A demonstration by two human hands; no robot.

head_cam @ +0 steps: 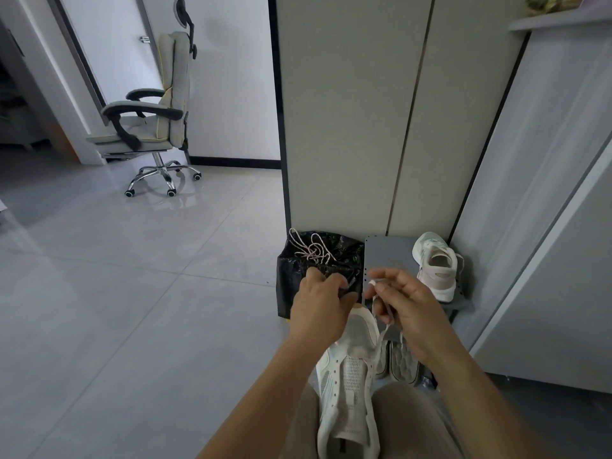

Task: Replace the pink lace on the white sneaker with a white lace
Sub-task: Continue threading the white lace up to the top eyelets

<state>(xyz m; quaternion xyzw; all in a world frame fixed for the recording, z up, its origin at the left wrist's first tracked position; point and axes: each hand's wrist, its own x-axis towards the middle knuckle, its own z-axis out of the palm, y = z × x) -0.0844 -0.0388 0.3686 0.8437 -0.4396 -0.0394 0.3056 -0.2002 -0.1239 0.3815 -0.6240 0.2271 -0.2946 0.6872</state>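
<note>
A white sneaker [347,385] lies between my knees, toe pointing away, its eyelets bare along the tongue. My right hand [407,309] pinches a white lace [381,329] above the toe; the lace runs down to the shoe's right side. My left hand [319,303] curls over the sneaker's toe at the edge of the black bag; what its fingers hold is hidden. The pink lace [313,248] lies tangled on top of a black bin bag [291,270].
A second white sneaker [437,265] stands on a grey low rack [387,253] against the wall panel. More shoes [402,359] sit under the rack. An office chair [155,117] stands far left on the tiled floor. Cabinets rise at right.
</note>
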